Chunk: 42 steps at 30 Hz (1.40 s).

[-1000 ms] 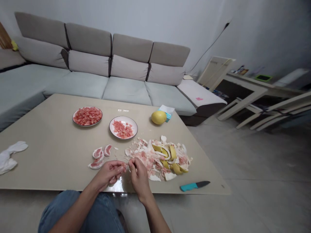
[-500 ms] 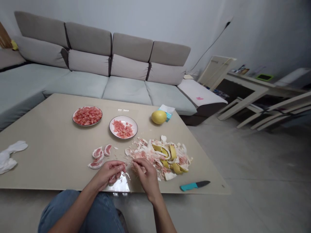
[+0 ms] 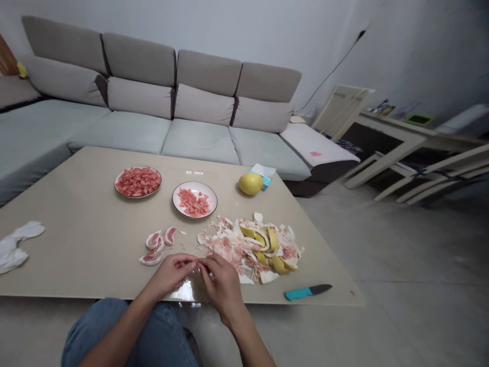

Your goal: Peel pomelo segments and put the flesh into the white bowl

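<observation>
My left hand (image 3: pixel 173 272) is closed around a small pink pomelo segment, mostly hidden by the fingers. Fingertips of my right hand (image 3: pixel 220 280) pinch at the same segment, touching the left fingers above the table's front edge. Left of the hands lie several unpeeled pomelo segments (image 3: pixel 155 247) with white skin. A heap of pomelo peel and membrane (image 3: pixel 248 247), yellow and white, spreads just beyond my right hand. Farther back, one white plate (image 3: pixel 205 189) bears some pink pulp pieces (image 3: pixel 193 203); another plate (image 3: pixel 155 192) is piled with pulp (image 3: pixel 138 181).
A knife (image 3: pixel 307 292) with a teal handle lies near the front right edge of the table (image 3: pixel 84 224). One whole pomelo (image 3: pixel 250 183) sits beside a tissue pack (image 3: pixel 266 177) at the back right. Crumpled white tissue (image 3: pixel 17 247) is at the left; a sofa (image 3: pixel 198 142) stands behind.
My right hand has moved left from the edge of the peel heap, and its fingertips now meet my left hand. The plates, knife and segments stay in place.
</observation>
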Available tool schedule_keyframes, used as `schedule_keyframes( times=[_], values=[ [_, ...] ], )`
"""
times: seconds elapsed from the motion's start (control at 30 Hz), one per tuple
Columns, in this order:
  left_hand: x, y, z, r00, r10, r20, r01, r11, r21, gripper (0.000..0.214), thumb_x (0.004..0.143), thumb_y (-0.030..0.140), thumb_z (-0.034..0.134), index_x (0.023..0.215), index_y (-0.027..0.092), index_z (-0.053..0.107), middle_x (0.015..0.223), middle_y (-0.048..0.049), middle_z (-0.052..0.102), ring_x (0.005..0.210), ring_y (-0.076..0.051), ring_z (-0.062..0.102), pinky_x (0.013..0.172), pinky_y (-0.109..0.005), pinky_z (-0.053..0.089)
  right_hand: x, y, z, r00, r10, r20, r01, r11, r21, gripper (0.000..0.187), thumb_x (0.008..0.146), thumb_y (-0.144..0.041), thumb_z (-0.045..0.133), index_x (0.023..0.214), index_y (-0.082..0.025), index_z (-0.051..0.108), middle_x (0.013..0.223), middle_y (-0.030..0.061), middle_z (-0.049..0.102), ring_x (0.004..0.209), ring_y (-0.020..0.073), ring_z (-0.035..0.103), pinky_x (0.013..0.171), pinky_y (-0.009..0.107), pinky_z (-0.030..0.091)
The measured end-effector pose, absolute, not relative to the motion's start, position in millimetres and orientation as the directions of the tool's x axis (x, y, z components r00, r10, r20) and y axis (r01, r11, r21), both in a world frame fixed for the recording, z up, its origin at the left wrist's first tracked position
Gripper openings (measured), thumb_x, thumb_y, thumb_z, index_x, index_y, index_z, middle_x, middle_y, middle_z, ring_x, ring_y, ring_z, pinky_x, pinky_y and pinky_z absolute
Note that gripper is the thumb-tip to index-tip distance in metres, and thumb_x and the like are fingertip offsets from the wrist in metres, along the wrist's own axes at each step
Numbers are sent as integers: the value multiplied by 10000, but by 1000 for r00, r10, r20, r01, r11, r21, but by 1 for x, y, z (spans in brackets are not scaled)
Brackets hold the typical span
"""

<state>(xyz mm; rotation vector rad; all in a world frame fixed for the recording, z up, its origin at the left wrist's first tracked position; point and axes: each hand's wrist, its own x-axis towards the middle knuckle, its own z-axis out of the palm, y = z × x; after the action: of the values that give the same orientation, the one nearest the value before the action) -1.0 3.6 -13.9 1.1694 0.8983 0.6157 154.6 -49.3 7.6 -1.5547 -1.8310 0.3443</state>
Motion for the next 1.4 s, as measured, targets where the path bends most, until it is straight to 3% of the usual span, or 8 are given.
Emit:
schedule_keyframes(
  times=[0.13, 0.3, 0.53, 0.7, 0.9, 1.1, 1.3, 1.4],
  values=[
    [-1, 3, -15, 484, 846, -223, 73, 215, 974, 360, 772, 438, 653, 949, 136, 736, 587, -8, 612, 426, -80, 403, 405, -195, 286, 152, -51, 8, -31, 940, 340, 811, 222, -542, 195, 881, -174, 517, 896, -215, 707, 782, 68, 672, 709, 192, 622, 641, 275, 433],
    [-1, 2, -16, 469, 877, -105, 114, 58, 992, 246, 757, 314, 669, 925, 157, 754, 849, -77, 721, 761, -192, 599, 671, -244, 441, 150, -49, 6, -33, 940, 338, 860, 200, -471, 163, 846, -152, 526, 798, -192, 677, 729, 65, 657, 662, 182, 603, 604, 264, 394],
    [-2, 3, -14, 485, 870, -86, 146, 17, 989, 226, 783, 319, 650, 896, 157, 760, 888, -88, 729, 812, -207, 619, 718, -259, 447, 152, -45, 2, 30, 929, 368, 790, 203, -578, 135, 787, -123, 551, 696, -190, 624, 663, 32, 607, 617, 163, 554, 583, 256, 386],
    [-3, 4, -11, 502, 827, -252, 21, 280, 960, 364, 754, 413, 688, 986, 133, 706, 765, -50, 682, 470, -72, 450, 400, -180, 306, 161, -43, 12, 29, 949, 313, 577, 240, -781, 143, 862, -172, 539, 805, -201, 667, 755, 37, 652, 707, 168, 602, 647, 265, 463],
    [-4, 4, -11, 541, 798, -266, -152, 403, 902, 446, 738, 416, 721, 1070, 143, 599, 847, -67, 681, 473, -48, 446, 330, -131, 206, 171, -44, 8, 21, 948, 318, 507, 264, -820, 246, 889, -123, 485, 990, -216, 690, 901, 66, 644, 835, 175, 615, 711, 281, 506],
    [-3, 5, -16, 529, 803, -274, -184, 424, 887, 359, 770, 391, 702, 991, 134, 586, 885, -86, 685, 491, -42, 451, 327, -113, 223, 175, -44, -2, 63, 884, 464, 717, 283, -637, 184, 867, -151, 557, 968, -202, 702, 1054, 114, 619, 979, 230, 573, 860, 384, 462],
    [-2, 6, -18, 494, 819, -291, -139, 405, 904, 387, 751, 432, 705, 973, 125, 624, 578, 40, 552, 369, -12, 319, 331, -131, 192, 159, -43, 1, -53, 847, 530, 801, 353, -484, 177, 901, -194, 547, 965, -204, 712, 818, 74, 647, 769, 189, 569, 705, 304, 432],
    [-2, 6, -20, 482, 824, -298, -109, 394, 913, 425, 735, 462, 706, 968, 115, 633, 555, 46, 534, 354, -11, 306, 335, -142, 190, 154, -41, 1, -106, 829, 549, 849, 363, -384, 189, 913, -197, 528, 921, -192, 717, 786, 68, 653, 741, 180, 561, 682, 286, 397]
  ],
)
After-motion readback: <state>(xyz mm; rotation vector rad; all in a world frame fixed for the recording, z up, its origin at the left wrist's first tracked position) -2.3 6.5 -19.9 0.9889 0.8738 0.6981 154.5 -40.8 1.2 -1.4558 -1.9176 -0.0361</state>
